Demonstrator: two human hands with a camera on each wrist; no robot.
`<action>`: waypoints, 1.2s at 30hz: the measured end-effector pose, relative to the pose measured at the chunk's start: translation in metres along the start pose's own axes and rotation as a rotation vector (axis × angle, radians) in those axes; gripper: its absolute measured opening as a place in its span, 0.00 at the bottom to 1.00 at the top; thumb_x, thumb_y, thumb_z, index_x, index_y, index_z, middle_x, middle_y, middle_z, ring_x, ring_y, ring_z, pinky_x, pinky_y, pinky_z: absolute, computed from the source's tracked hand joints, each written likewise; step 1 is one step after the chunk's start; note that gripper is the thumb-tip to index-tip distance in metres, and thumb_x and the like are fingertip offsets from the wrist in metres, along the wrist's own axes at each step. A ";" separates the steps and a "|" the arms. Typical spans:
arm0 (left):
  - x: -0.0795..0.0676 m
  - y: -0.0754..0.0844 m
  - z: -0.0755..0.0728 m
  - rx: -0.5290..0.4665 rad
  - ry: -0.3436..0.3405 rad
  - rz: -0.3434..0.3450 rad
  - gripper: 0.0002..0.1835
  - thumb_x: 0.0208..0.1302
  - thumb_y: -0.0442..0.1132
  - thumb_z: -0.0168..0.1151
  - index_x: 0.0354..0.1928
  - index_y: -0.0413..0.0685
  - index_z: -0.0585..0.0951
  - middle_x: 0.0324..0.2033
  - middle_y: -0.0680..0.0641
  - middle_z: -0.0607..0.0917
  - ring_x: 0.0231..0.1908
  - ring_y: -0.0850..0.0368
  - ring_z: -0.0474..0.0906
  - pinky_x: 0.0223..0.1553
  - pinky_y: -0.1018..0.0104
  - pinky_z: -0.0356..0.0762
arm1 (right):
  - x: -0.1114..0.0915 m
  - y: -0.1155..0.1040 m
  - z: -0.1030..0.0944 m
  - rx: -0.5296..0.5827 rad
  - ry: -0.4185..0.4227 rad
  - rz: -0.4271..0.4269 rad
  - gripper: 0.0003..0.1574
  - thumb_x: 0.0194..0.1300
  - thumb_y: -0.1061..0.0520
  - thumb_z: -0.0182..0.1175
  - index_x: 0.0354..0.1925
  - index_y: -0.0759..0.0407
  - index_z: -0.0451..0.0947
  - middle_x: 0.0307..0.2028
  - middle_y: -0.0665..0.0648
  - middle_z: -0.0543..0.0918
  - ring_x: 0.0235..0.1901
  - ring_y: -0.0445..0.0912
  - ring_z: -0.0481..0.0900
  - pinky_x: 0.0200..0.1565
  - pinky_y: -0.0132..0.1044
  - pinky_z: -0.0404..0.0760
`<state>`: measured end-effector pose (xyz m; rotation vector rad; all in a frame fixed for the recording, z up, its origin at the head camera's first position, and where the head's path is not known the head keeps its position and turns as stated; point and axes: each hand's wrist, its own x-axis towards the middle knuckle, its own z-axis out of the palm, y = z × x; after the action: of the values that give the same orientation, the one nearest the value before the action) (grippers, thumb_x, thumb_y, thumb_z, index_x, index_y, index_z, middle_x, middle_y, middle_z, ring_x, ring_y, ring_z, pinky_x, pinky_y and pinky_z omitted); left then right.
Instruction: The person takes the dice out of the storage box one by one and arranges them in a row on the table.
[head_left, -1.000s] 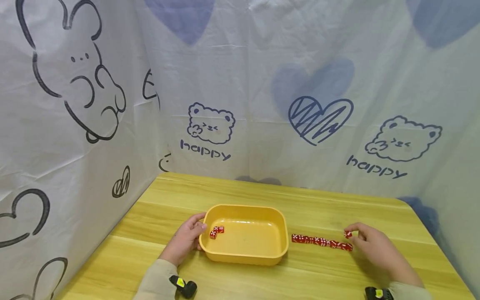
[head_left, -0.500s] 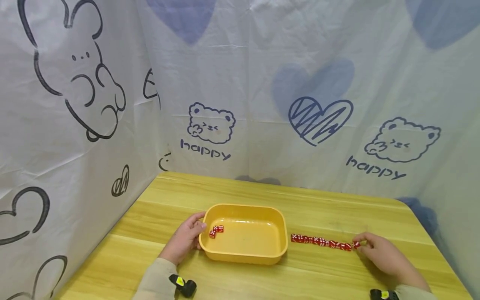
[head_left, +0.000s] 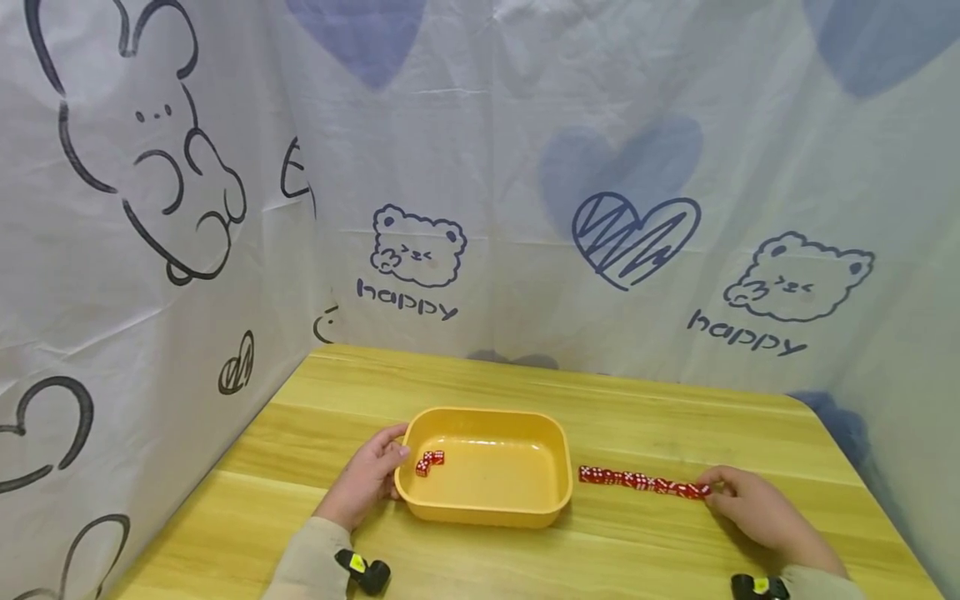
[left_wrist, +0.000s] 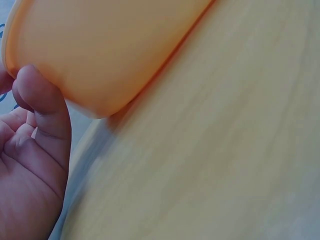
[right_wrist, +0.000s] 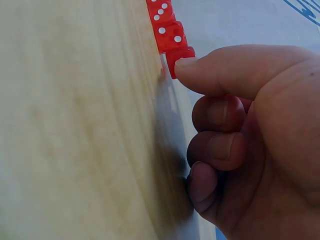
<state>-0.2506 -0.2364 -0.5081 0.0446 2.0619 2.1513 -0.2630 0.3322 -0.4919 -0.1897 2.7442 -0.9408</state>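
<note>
A yellow plastic basin (head_left: 498, 514) sits on the table in the head view. My left hand (head_left: 362, 479) holds its left end, with the thumb at the rim; the left wrist view shows the thumb (left_wrist: 46, 107) against the basin wall. A few red dice (head_left: 429, 461) lie inside, near that end. To the right of the basin runs a straight row of several red dice (head_left: 637, 482) with white pips. At the row's right end, my right hand (head_left: 757, 508) pinches a red die (right_wrist: 182, 52). It appears to touch the last die of the row; the remaining fingers are curled below the thumb.
The wood-grain table (head_left: 525, 567) carries everything. White cloth (head_left: 495, 167) with printed hearts and bears hangs behind the table and along its left side. A black wrist device (head_left: 365, 572) is on the left sleeve, and another (head_left: 759, 586) is by the right one.
My right hand has lowered its die from above the row to the table, past the right end, then slid it left against the row. The left hand keeps hold of the basin.
</note>
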 end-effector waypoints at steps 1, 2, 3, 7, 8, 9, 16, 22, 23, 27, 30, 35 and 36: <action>0.000 0.000 0.000 0.001 0.000 -0.001 0.28 0.78 0.38 0.52 0.75 0.44 0.62 0.41 0.41 0.73 0.24 0.57 0.72 0.24 0.70 0.76 | 0.000 0.000 0.001 -0.004 0.001 -0.001 0.16 0.70 0.58 0.59 0.54 0.58 0.80 0.32 0.54 0.78 0.31 0.49 0.71 0.35 0.44 0.70; 0.000 0.000 0.000 0.001 0.000 -0.001 0.28 0.78 0.38 0.52 0.75 0.44 0.61 0.41 0.41 0.73 0.25 0.57 0.72 0.24 0.70 0.76 | 0.001 0.001 0.001 -0.009 0.004 -0.002 0.15 0.70 0.58 0.60 0.54 0.58 0.80 0.34 0.53 0.79 0.31 0.49 0.72 0.35 0.44 0.71; -0.001 0.000 0.000 0.002 0.000 -0.001 0.28 0.78 0.38 0.52 0.75 0.44 0.61 0.41 0.41 0.73 0.25 0.57 0.72 0.24 0.70 0.76 | 0.001 0.001 0.001 -0.017 0.004 -0.010 0.15 0.70 0.58 0.60 0.54 0.58 0.80 0.36 0.53 0.80 0.32 0.48 0.72 0.36 0.44 0.72; 0.000 -0.001 0.000 0.001 0.001 -0.003 0.28 0.78 0.38 0.52 0.75 0.44 0.61 0.41 0.41 0.73 0.25 0.57 0.72 0.24 0.70 0.76 | 0.003 0.002 0.001 -0.036 0.005 -0.004 0.14 0.70 0.57 0.60 0.53 0.57 0.81 0.41 0.53 0.82 0.35 0.47 0.75 0.38 0.45 0.74; 0.000 -0.001 0.000 0.001 0.001 -0.004 0.28 0.78 0.38 0.52 0.75 0.44 0.61 0.41 0.41 0.73 0.25 0.57 0.72 0.24 0.70 0.76 | 0.003 0.002 0.001 -0.037 0.005 -0.003 0.14 0.70 0.57 0.60 0.53 0.57 0.81 0.42 0.54 0.82 0.36 0.47 0.75 0.38 0.46 0.74; 0.000 -0.001 0.000 0.002 0.000 -0.004 0.28 0.78 0.38 0.52 0.75 0.44 0.61 0.42 0.42 0.73 0.24 0.58 0.72 0.24 0.70 0.76 | 0.003 0.002 0.001 -0.039 0.006 -0.003 0.14 0.70 0.57 0.60 0.53 0.57 0.81 0.42 0.54 0.82 0.36 0.47 0.75 0.38 0.46 0.75; -0.001 0.000 0.000 0.011 0.000 0.009 0.28 0.78 0.38 0.52 0.75 0.44 0.61 0.41 0.42 0.73 0.24 0.58 0.72 0.25 0.70 0.76 | 0.004 0.002 0.001 -0.066 0.025 -0.016 0.15 0.70 0.56 0.61 0.53 0.57 0.82 0.42 0.53 0.82 0.36 0.47 0.75 0.39 0.46 0.74; -0.001 -0.002 0.000 0.015 -0.007 0.013 0.28 0.78 0.39 0.52 0.75 0.44 0.62 0.40 0.42 0.73 0.24 0.58 0.72 0.24 0.70 0.76 | 0.005 0.002 0.002 -0.079 0.037 -0.019 0.15 0.69 0.56 0.63 0.52 0.56 0.82 0.47 0.56 0.83 0.42 0.48 0.78 0.43 0.50 0.77; -0.001 -0.002 -0.001 0.014 -0.007 0.013 0.28 0.78 0.39 0.52 0.75 0.44 0.62 0.40 0.42 0.73 0.24 0.58 0.72 0.25 0.70 0.76 | 0.005 0.002 0.003 -0.082 0.039 -0.019 0.14 0.69 0.56 0.63 0.52 0.55 0.82 0.47 0.56 0.83 0.43 0.48 0.78 0.43 0.51 0.77; -0.001 -0.002 -0.001 0.007 -0.003 0.011 0.28 0.78 0.38 0.52 0.75 0.44 0.62 0.40 0.43 0.73 0.24 0.59 0.72 0.25 0.70 0.75 | 0.006 0.002 0.004 -0.091 0.049 -0.020 0.15 0.68 0.56 0.63 0.52 0.56 0.82 0.45 0.55 0.83 0.40 0.48 0.76 0.42 0.49 0.76; -0.001 -0.002 -0.001 0.007 -0.004 0.014 0.27 0.78 0.39 0.52 0.75 0.44 0.62 0.40 0.43 0.73 0.24 0.59 0.72 0.25 0.70 0.75 | 0.005 0.002 0.005 -0.074 0.052 -0.013 0.17 0.68 0.55 0.64 0.54 0.58 0.80 0.37 0.56 0.81 0.34 0.48 0.74 0.37 0.46 0.73; -0.001 -0.002 -0.001 0.013 -0.005 0.017 0.27 0.78 0.39 0.53 0.75 0.44 0.62 0.39 0.42 0.73 0.24 0.58 0.72 0.24 0.70 0.76 | 0.001 -0.001 0.005 -0.040 0.048 0.001 0.23 0.68 0.55 0.64 0.59 0.61 0.77 0.28 0.54 0.72 0.28 0.48 0.69 0.32 0.42 0.67; 0.000 -0.002 -0.001 0.013 -0.005 0.016 0.27 0.78 0.39 0.53 0.75 0.44 0.62 0.39 0.42 0.73 0.24 0.58 0.72 0.24 0.70 0.76 | 0.001 -0.002 0.005 -0.039 0.048 0.003 0.24 0.68 0.54 0.65 0.59 0.61 0.77 0.28 0.54 0.72 0.28 0.48 0.68 0.31 0.42 0.67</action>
<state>-0.2501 -0.2370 -0.5101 0.0687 2.0802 2.1442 -0.2624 0.3281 -0.4947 -0.1718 2.8072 -0.9034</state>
